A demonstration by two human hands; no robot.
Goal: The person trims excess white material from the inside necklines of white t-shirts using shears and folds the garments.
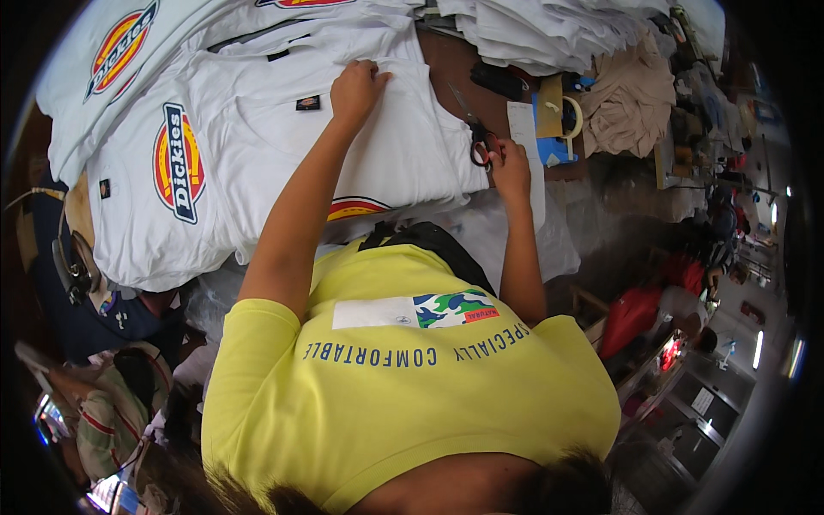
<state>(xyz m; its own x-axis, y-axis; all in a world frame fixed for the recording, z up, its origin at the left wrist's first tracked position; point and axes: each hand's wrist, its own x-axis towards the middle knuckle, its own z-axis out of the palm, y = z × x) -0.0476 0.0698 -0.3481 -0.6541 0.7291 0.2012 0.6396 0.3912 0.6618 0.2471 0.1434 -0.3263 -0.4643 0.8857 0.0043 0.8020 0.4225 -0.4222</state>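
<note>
A white T-shirt (403,142) with a small dark neck label lies flat in front of me, on top of other white shirts. My left hand (354,93) is on its upper part near the shoulder, fingers bent against the cloth as if pinching it. At the shirt's right edge, my right hand (512,172) has its fingers closed at the handles of a pair of scissors (477,137) with black and red grips. The blades point away from me over the brown table (446,64). The fingertips of my right hand are partly hidden.
More white printed shirts (129,206) spread to the left. Far right hold a white shirt pile (549,39), beige cloth (631,99), a tape roll (571,118) and a black case (498,81). Other people sit at lower left (116,421) and right (631,319).
</note>
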